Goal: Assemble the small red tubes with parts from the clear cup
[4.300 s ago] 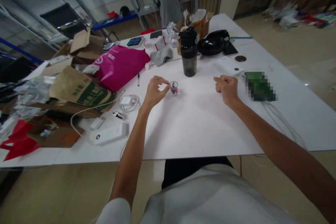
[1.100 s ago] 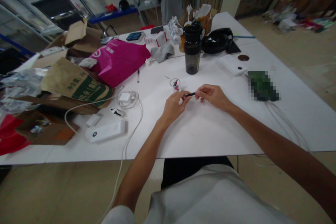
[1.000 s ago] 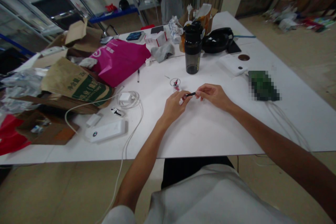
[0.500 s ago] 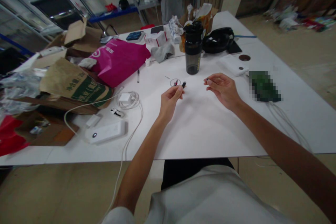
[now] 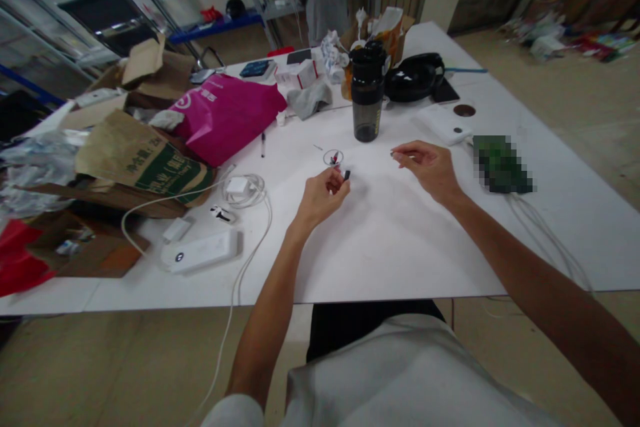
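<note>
Conceivably, a slack fingertip grip could drop the small black piece (image 5: pixel 347 175) pinched by the left hand (image 5: pixel 323 196), or its knuckles tip the clear cup (image 5: pixel 336 163) at one o'clock, while the right hand (image 5: pixel 429 165), at three o'clock, seemingly pinches a tiny unidentifiable bit (image 5: pixel 393 154)

On the brown paper bag (image 5: pixel 135 153) at the left of the frame, the Chinese words 净含量 ("net content") could be read, followed by a 2 and a blurred character, while the green panel (image 5: pixel 175 179) below them bore white lettering of which little beyond 业 and a bracket came out clearly. The magenta bag (image 5: pixel 230 123), left of the upper centre, carried a white round emblem and a short line of white characters too soft to make out. Yellow lettering ran vertically down the dark bottle (image 5: pixel 367 97) above the centre, likewise illegible.
</note>
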`<state>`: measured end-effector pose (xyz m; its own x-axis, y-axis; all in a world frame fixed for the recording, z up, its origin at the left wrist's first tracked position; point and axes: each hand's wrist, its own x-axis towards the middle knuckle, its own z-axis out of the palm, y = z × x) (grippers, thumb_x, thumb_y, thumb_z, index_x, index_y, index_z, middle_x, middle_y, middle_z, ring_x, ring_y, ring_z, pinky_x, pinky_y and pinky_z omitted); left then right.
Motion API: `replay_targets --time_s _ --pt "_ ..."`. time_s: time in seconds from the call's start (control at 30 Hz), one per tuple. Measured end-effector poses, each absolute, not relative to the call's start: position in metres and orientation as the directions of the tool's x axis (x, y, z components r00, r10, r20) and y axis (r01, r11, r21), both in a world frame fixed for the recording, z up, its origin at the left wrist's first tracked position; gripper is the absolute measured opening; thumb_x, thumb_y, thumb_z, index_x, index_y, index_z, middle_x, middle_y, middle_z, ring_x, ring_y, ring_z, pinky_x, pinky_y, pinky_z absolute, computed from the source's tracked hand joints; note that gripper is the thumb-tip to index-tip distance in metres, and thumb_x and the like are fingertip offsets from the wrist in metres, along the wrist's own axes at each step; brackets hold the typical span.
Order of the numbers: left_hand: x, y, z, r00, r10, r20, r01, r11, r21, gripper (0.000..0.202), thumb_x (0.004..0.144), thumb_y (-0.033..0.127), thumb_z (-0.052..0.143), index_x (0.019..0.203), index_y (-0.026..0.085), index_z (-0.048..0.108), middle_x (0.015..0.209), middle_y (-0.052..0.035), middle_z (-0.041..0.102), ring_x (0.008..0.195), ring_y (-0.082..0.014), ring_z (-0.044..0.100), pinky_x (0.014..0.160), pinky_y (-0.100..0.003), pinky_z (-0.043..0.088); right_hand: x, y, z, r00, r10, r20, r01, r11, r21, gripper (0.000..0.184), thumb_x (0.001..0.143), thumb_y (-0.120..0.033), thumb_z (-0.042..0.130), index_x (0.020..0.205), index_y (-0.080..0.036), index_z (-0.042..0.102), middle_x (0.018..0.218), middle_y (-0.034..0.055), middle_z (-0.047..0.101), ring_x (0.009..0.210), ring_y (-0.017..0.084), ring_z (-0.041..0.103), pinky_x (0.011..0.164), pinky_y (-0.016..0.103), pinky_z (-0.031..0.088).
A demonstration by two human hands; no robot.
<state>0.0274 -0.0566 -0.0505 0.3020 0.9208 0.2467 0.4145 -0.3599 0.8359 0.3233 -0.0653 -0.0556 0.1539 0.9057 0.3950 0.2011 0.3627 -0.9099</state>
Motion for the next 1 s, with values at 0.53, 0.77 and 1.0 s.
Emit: replay_targets --time_s 0.53,0.77,1.0 --pt "-0.014 -0.054 -0.022 0.209 0.975 -0.081 0.964 -0.191 0.186 0.025 0.098 0.045 0.070 0.086 0.025 0.075 0.096 -0.0111 0.084 0.097 -0.0339 0.079 0.083 -0.039 0.051 0.368 -0.058 -0.069 -0.367 0.849 0.381 0.770 0.507 -0.388 0.022 0.109 -0.025 0.063 0.108 -0.023 0.085 0.116 0.0156 0.084 0.111 0.036 0.078 0.102 0.053 0.062" --pt "-0.016 -0.053 -0.022 0.149 0.983 -0.104 0.982 -0.135 0.130 0.028 0.100 0.048 0.067 0.090 0.024 0.078 0.102 -0.0143 0.085 0.101 -0.0374 0.081 0.088 -0.044 0.055 0.367 -0.062 -0.068 -0.416 0.859 0.298 0.819 0.496 -0.288 0.027 0.113 -0.027 0.061 0.111 -0.023 0.087 0.120 0.0140 0.084 0.113 0.035 0.078 0.100 0.050 0.062" --pt "-0.017 -0.052 -0.023 0.151 0.983 -0.102 0.980 -0.136 0.143 0.029 0.099 0.049 0.070 0.088 0.024 0.080 0.100 -0.0149 0.085 0.098 -0.0370 0.080 0.089 -0.044 0.055 0.367 -0.062 -0.069 -0.419 0.855 0.305 0.817 0.502 -0.285 0.024 0.111 -0.030 0.064 0.113 -0.023 0.087 0.119 0.0141 0.083 0.111 0.035 0.079 0.098 0.050 0.062"
